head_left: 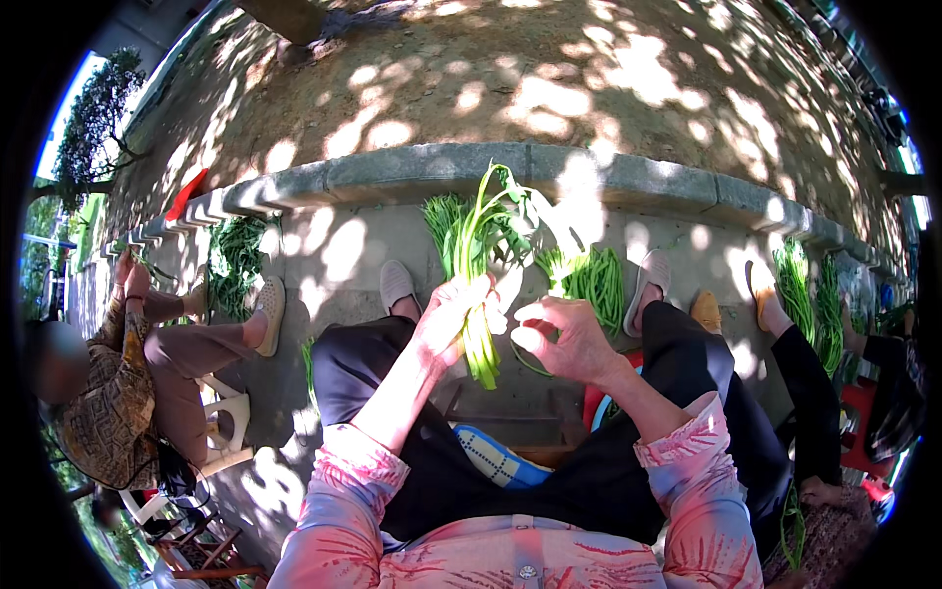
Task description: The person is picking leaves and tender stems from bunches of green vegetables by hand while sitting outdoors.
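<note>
My left hand (458, 313) is closed around a bunch of long-stemmed leafy greens (483, 362), perhaps water spinach. Its cut ends point down towards me, and the leaves droop at the far end. Just to the right, my right hand (565, 340) has thumb and forefinger curved and apart, with no stem visible between them. A thin green stem (531, 367) curves below that hand; whether the hidden fingers touch it I cannot tell. On the pavement beyond lie a pile of greens (439, 221) and, on the right, a bundle of green stems (597, 283).
A stone kerb (434, 166) crosses ahead, with dappled soil (441, 96) beyond. At left, a seated person (110, 397) handles greens near a leafy heap (237, 254). More bundles (793, 287) lie at right beside another person's leg (802, 383). A red-rimmed container (593, 405) stands by my right knee.
</note>
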A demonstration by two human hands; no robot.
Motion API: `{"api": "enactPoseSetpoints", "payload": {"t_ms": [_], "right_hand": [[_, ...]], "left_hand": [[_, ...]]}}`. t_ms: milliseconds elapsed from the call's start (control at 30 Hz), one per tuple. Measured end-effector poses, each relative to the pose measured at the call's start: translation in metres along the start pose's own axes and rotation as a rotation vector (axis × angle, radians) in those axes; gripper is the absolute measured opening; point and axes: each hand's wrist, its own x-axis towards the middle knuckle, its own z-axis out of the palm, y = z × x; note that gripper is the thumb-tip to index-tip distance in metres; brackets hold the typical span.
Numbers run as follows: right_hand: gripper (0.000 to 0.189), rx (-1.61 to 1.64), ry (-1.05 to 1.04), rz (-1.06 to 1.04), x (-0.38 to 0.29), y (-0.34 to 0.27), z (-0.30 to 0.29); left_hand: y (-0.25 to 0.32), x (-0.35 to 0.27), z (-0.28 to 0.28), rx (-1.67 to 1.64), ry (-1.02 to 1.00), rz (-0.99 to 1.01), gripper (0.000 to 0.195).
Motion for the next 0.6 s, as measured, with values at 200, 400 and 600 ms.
{"api": "enactPoseSetpoints", "payload": {"t_ms": [200,400,600], "right_hand": [[0.010,0.232,0.436,0.076,0.006,0.017,-0.031],[0.010,0.303,0.586,0.076,-0.008,-0.013,-0.030],[0.016,0.608,0.276,0.094,-0.047,-0.075,0.014]], "left_hand": [[0.007,-0.025,0.014,-0.062,0.037,-0.071,0.024],[0.011,-0.092,0.039,-0.062,0.138,-0.075,0.038],[0.024,-0.168,0.051,0.018,0.099,-0.182,0.043]]}}
